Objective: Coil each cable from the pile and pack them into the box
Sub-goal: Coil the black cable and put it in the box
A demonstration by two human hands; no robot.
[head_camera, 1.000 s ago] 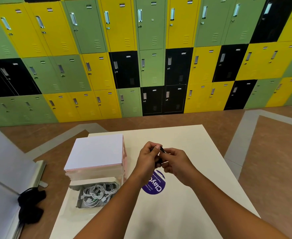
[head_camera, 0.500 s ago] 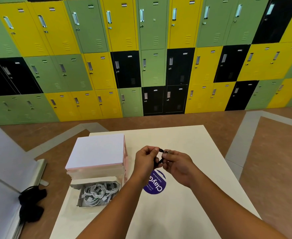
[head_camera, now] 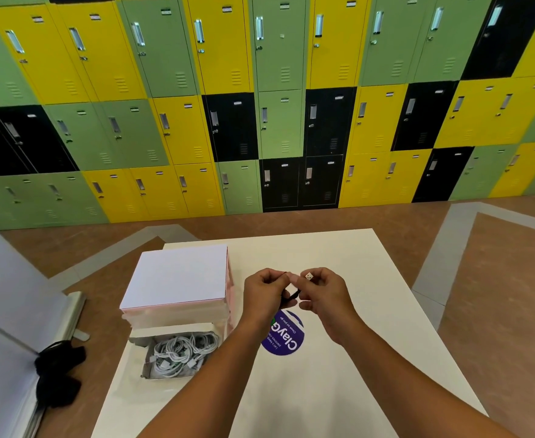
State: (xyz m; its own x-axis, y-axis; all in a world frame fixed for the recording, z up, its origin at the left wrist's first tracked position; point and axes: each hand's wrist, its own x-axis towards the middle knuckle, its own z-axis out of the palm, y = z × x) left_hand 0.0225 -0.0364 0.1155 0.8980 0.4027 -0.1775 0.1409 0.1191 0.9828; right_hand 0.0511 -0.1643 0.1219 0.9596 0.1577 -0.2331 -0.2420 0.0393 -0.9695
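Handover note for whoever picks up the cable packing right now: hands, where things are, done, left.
Left hand: fingers curled, pinching a thin black cable above the table.
Right hand: pinching the same cable near its pale plug end.
The box sits open at the table's near left, its lid raised, with white cables bundled inside.
Done: several cables packed.
Left: finish coiling the black cable and put it in the box. No loose pile shows on the table, so this may be the last one.
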